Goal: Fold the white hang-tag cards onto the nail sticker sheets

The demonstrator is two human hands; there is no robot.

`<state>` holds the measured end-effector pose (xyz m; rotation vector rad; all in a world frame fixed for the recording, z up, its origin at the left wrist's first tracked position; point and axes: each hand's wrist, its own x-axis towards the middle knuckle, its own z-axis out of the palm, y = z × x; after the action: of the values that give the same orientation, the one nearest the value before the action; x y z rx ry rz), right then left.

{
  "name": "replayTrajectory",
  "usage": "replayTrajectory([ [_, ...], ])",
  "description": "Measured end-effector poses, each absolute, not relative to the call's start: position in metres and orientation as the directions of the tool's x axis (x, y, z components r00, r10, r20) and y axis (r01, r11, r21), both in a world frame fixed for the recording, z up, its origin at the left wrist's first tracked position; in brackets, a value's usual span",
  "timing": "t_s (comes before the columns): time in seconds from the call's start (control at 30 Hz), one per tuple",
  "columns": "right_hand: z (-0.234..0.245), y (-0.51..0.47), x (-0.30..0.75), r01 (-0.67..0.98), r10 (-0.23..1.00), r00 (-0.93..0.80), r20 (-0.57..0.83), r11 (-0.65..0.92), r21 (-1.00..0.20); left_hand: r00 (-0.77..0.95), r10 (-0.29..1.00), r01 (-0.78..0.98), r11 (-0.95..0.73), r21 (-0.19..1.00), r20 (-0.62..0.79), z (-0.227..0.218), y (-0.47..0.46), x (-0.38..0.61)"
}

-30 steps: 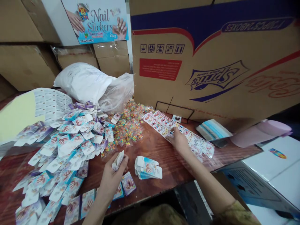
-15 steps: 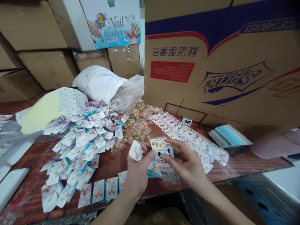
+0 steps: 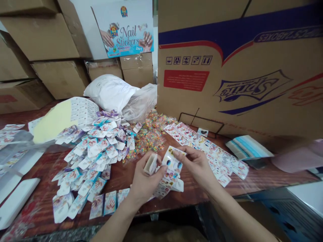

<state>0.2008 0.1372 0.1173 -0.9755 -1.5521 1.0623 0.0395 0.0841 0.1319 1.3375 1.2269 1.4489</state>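
Observation:
My left hand is closed around a small card box whose open end faces up. Its thumb also presses on a white nail sticker sheet with coloured nail shapes. The fingers of my right hand pinch the upper right part of that sheet. Beneath the sheet, more printed sticker paper and a white flap show, partly hidden by my left hand. Left of my hands lies a big heap of small nail sticker boxes. Several more boxes stand in a row near the table's front edge.
Small candy packets are piled behind my hands, by a white sack. Sticker sheets lie spread to the right, before a large carton. A blue-striped packet lies farther right, and brown cartons stack at the back left.
The box in my left hand has turned so that its open end shows. The sticker sheet is tilted and my right fingers have shifted up along it. The view has moved slightly.

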Motion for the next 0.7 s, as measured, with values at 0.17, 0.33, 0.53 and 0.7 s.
replayTrajectory([
  [0.17,0.105,0.127,0.196,0.279,0.780,-0.295,0.551,0.622,-0.732,-0.176,0.966,0.019,-0.191,0.981,0.191,0.126,0.085,0.034],
  [0.33,0.100,0.121,0.193,0.176,0.816,-0.377,0.438,0.528,-0.831,-0.183,0.969,0.010,-0.165,0.986,0.164,0.125,0.084,0.029],
  [0.53,0.090,0.123,0.192,0.311,0.761,-0.271,0.590,0.649,-0.694,-0.192,0.977,0.014,-0.090,0.996,0.091,0.119,0.081,0.028],
  [0.7,0.086,0.117,0.186,0.236,0.752,-0.444,0.488,0.623,-0.746,-0.177,0.982,-0.056,-0.078,0.995,0.067,0.118,0.083,0.022],
])
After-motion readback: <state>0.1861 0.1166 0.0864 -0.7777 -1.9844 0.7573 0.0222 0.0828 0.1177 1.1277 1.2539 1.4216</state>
